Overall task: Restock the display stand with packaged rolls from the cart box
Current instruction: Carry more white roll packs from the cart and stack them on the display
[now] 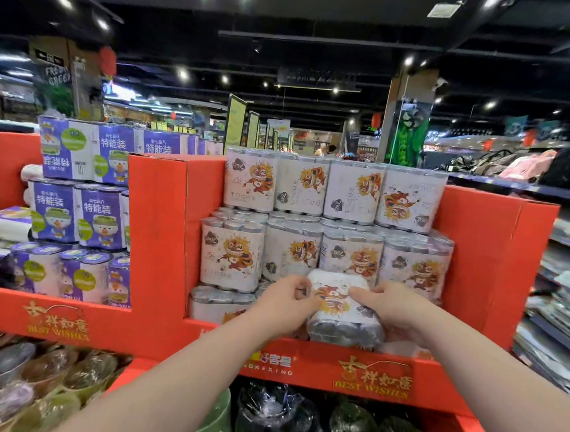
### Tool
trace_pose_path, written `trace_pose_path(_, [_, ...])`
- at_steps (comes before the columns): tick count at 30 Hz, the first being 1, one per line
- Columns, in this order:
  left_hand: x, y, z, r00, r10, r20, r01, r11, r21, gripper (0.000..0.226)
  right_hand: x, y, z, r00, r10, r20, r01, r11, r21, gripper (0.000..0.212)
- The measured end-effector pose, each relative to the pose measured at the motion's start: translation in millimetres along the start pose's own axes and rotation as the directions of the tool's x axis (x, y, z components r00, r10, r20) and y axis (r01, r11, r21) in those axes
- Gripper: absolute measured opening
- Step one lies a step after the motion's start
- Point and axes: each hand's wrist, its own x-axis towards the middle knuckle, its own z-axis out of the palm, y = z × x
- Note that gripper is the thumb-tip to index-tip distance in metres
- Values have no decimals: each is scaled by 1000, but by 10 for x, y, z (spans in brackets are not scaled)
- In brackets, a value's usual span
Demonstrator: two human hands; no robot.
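**Wrapped bowls [8, 374] near, one pack of rolls [334, 308] held at the display stand [151, 331]**

Nearest lay the bowls, left, and dark wrapped goods [355, 426], right. Above them the red stand's front lip read "BEST WISHES" twice. Beyond it the left hand [285, 302] and right hand [394, 308] clasped the single pack from either side, fingers curled on its wrap, in the stand's front row. Behind stood two tiers of four lion-print packs [353, 190] each. Far left, purple packs [106, 215] read "特能装"; their count could not be told.
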Motion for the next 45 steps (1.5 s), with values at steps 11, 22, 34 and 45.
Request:
trace_pose_path(11, [-105,46,-345,999,-1,-51,-26,859,-512,37,-359,-450,-162,820,-551,156,572,789,-224,29])
trace_pose_path(22, [-200,-62,-382,988,-11,-153,-138,372,-918,29,-252,-514,226,956,-295,8,270,886,377,67])
trace_pose_path(34, [103,-332,-805,824,434,-364,-82,727,681,65,-45,-642,179,898,-403,-175,403,915,-38,51])
trace_pose_path(45, [260,-323,-815,889,384,-251,-59,638,768,73,105,-600,494,898,-335,-286,282,936,-209,46])
